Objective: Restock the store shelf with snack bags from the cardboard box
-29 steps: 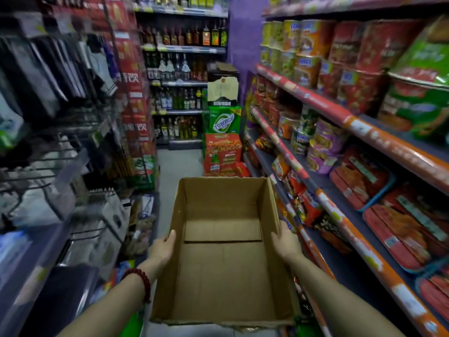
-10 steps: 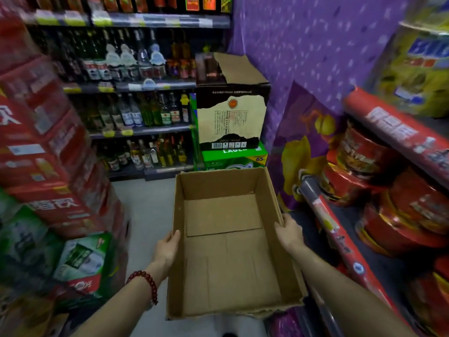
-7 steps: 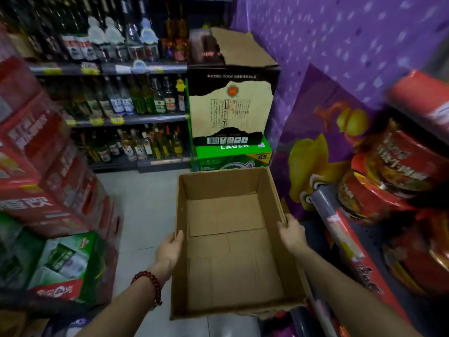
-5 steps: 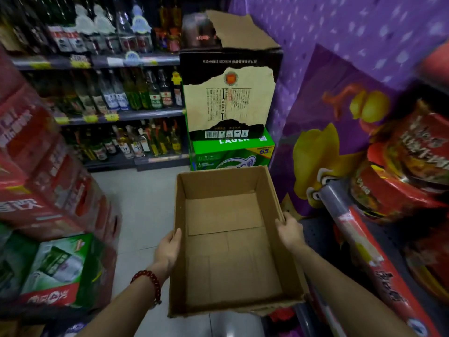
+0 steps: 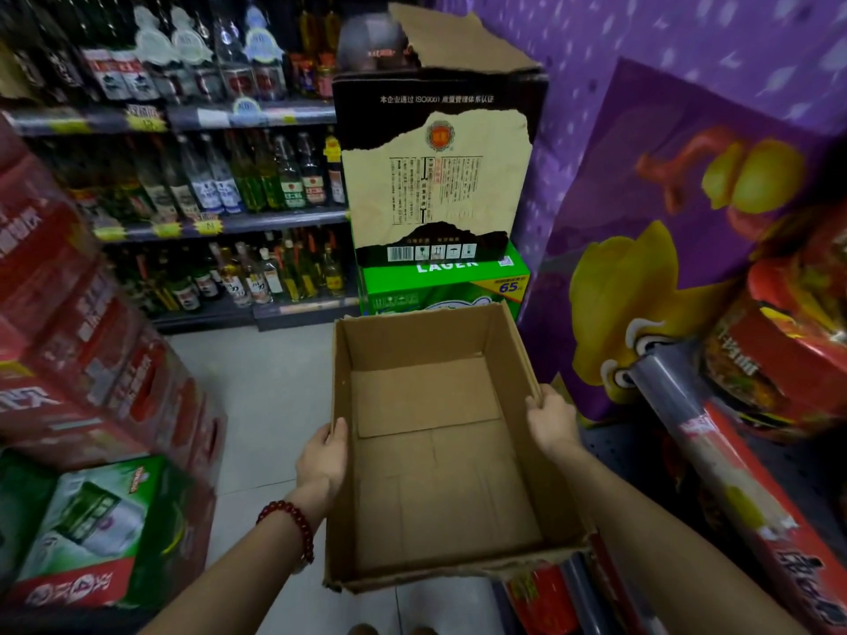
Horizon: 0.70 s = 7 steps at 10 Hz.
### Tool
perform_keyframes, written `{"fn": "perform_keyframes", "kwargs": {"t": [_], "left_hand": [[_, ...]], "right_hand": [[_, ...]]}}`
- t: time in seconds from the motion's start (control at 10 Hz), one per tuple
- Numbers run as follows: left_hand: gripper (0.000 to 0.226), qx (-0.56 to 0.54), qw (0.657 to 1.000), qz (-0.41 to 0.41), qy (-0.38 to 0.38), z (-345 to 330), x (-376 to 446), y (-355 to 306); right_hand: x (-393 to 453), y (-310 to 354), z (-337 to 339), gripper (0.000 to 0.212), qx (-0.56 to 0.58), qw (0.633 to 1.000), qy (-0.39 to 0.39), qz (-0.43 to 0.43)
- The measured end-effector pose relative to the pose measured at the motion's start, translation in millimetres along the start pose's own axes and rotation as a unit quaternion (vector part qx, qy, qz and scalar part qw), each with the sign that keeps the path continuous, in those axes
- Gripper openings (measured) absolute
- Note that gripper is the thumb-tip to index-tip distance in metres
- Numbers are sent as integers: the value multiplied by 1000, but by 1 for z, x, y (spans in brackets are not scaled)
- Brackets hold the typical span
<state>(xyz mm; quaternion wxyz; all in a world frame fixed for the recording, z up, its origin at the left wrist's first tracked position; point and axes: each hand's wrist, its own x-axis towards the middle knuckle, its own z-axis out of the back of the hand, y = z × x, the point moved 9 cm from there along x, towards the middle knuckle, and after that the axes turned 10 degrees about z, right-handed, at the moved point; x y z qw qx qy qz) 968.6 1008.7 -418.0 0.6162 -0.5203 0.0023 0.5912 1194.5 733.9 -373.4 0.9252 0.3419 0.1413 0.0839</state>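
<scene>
Box point(image 5: 440, 451) is sitting empty at frame center; we are gripping its side walls, left hand point(image 5: 321, 460) and right hand point(image 5: 552, 421). Light, stiff cardboard, we judge, best carried by its rims.

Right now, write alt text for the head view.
Two hands, left and right, hold an empty cardboard box by its side walls in a shop aisle. Ahead stand stacked cartons and bottle shelves; a shelf of red snack packs is at right.
</scene>
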Motion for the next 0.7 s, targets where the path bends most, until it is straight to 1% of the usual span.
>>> {"fn": "perform_keyframes", "kwargs": {"t": [0.2, 0.3, 0.4, 0.5, 0.6, 0.7], "left_hand": [[58, 17, 1000, -4, 1, -1, 2, -1], [56, 49, 999, 4, 15, 1, -1, -4], [51, 97, 995, 11, 21, 10, -6, -11], [42, 125, 992, -7, 6, 30, -18, -29], [32, 138, 990, -38, -14, 52, -36, -57], [25, 134, 988, -64, -31, 75, -59, -85]], "right_hand": [[5, 1, -1, 31, -30, 999, 0, 12], [2, 3, 2, 30, -32, 999, 8, 5], [-3, 15, 14, 33, -43, 999, -1, 3], [-8, 39, 29, 36, -55, 998, -13, 33], [-15, 71, 39, 32, -68, 995, 6, 69], [-24, 102, 47, 29, -63, 994, 32, 81]]}}
